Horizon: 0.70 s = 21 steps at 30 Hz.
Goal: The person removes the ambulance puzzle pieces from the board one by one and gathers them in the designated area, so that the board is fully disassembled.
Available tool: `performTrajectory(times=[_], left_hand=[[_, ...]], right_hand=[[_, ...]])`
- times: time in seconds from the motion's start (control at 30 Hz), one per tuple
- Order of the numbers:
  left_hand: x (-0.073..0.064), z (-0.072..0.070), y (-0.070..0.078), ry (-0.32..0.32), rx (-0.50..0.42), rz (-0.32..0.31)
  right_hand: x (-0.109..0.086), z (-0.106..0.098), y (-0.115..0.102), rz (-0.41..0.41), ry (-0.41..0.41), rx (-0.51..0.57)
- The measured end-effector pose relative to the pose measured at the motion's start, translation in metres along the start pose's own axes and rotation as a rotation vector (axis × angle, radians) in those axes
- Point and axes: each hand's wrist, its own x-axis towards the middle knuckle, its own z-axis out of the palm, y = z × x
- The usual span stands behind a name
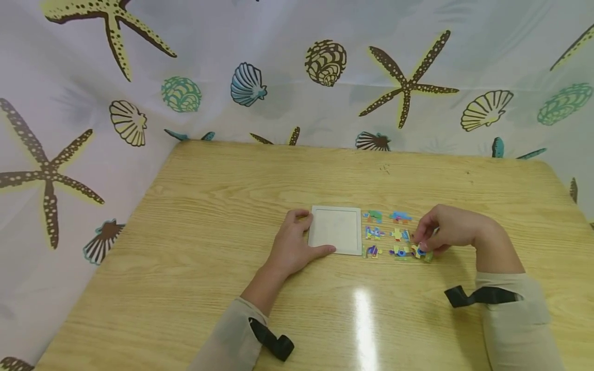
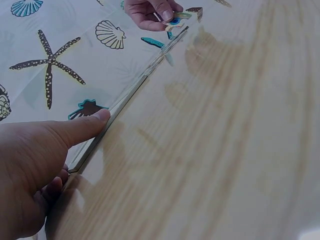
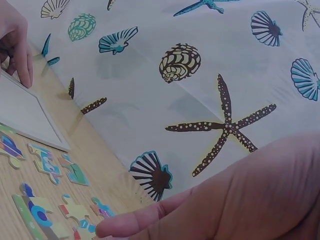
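A square white puzzle tray (image 1: pixel 335 231) with a raised rim lies bare on the table. My left hand (image 1: pixel 291 246) grips its lower left corner, thumb along the near rim and fingers at the left side. To the right of the tray, my right hand (image 1: pixel 450 228) pinches a colourful jigsaw piece (image 1: pixel 420 252) with a blue round mark. That piece looks tilted in the left wrist view, where the right hand (image 2: pixel 152 12) shows at the top. In the right wrist view, the right thumb and fingertips are mostly out of frame.
Several loose jigsaw pieces (image 1: pixel 373 251) lie in rows between the tray and my right hand. The wooden table (image 1: pixel 223 206) meets a hanging white cloth (image 1: pixel 287 113) printed with shells and starfish at its back and sides. Black straps (image 1: pixel 487 295) are on both sleeves.
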Motion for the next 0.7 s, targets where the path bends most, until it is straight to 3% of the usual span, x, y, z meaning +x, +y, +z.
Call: performTrajectory(times=[0.27,0.57,0.7], left_hand=[[-0.001,0.000,-0.001,0.004,0.002,0.003],[-0.002,0.005,-0.001,-0.004,-0.012,0.006],[-0.004,0.007,0.004,-0.025,-0.040,0.002]], right_hand=[[0.000,0.000,0.004,0.055,-0.002,-0.067],[0.002,0.013,0.006,0.105,0.113,-0.195],[-0.002,0.015,0.002,0.060,0.114,-0.216]])
